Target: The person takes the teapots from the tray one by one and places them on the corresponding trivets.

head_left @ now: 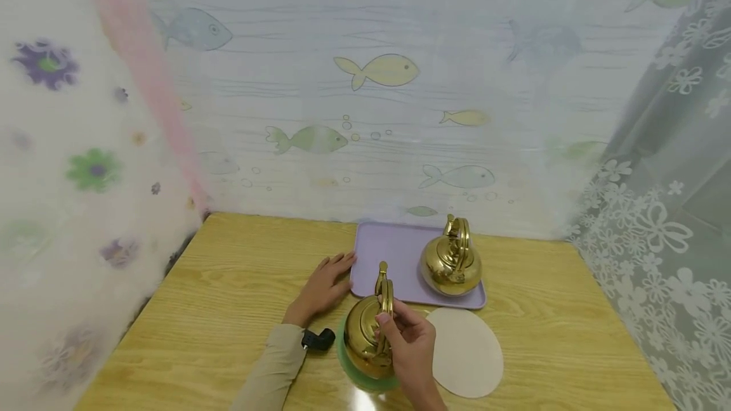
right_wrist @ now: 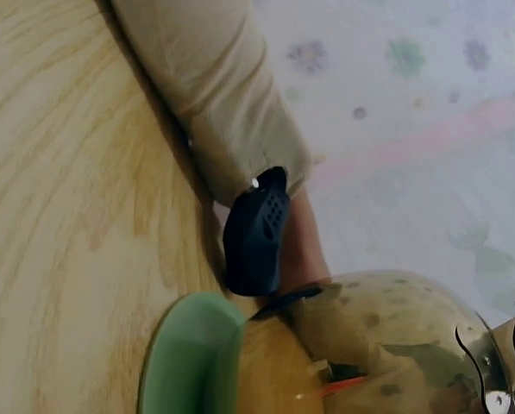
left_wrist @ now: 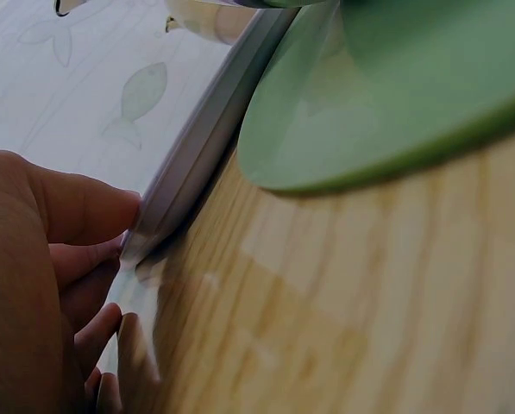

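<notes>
My right hand [head_left: 414, 347] grips the arched handle of a shiny gold teapot [head_left: 362, 335]. This teapot is over a round green mat [head_left: 348, 366]; I cannot tell whether its base touches the mat. The teapot's rounded side [right_wrist: 378, 336] fills the lower part of the right wrist view. My left hand [head_left: 325, 287] lies on the table with its fingertips at the left edge of a lilac tray [head_left: 394, 246]. In the left wrist view, the thumb touches the tray's rim [left_wrist: 184, 164]. A second gold teapot [head_left: 451, 271] stands at the tray's right end.
A round cream mat [head_left: 468, 354] lies right of the green one, in front of the tray. The wooden table [head_left: 240, 271] meets a fish-print curtain [head_left: 377, 144] behind it. A black camera [head_left: 318, 339] is worn on the left wrist, close to the gripped teapot.
</notes>
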Demonstrator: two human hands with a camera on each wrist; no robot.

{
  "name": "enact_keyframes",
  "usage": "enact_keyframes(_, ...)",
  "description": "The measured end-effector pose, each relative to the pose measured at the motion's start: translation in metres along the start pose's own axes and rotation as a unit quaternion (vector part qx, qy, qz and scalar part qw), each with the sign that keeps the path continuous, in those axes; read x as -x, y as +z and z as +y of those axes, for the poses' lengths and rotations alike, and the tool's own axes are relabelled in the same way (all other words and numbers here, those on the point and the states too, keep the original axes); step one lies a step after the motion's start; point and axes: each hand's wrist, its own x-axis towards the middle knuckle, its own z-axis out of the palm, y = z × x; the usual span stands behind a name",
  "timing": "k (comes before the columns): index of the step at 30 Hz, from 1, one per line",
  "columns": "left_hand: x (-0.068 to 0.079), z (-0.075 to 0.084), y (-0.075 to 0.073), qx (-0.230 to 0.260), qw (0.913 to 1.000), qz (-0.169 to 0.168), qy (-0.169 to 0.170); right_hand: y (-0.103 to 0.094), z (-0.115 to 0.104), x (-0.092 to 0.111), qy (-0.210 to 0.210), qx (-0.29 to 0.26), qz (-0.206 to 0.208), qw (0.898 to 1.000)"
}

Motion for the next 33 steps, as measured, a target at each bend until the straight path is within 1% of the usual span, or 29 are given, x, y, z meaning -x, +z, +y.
enact_keyframes(5,-0.001,-0.003,-0.001,-0.006,1.0,-0.004,0.0,0.0,0.001,-0.002,-0.001,0.009,-0.012,1.0)
enact_keyframes(11,0.0,-0.006,-0.002,-0.005,1.0,-0.005,0.0,-0.002,-0.002,-0.004,0.03,0.028,-0.018,0.999)
enact_keyframes(16,-0.001,-0.004,-0.001,-0.004,1.0,-0.001,0.003,-0.005,-0.004,-0.004,0.047,0.034,-0.023,0.998)
enact_keyframes(22,0.0,0.0,-0.004,0.0,1.0,-0.008,0.001,-0.007,-0.006,-0.004,0.056,0.047,-0.031,0.997)
enact_keyframes(25,0.0,0.001,-0.004,-0.005,0.9999,-0.01,0.0,-0.008,-0.009,-0.004,0.071,0.045,-0.037,0.996)
enact_keyframes(31,0.001,0.001,-0.003,-0.001,0.9999,-0.01,0.0,-0.01,-0.015,-0.004,0.12,0.038,-0.046,0.991)
enact_keyframes(33,0.002,0.001,-0.003,-0.002,0.9999,-0.011,-0.001,-0.009,-0.016,-0.005,0.127,0.038,-0.048,0.99)
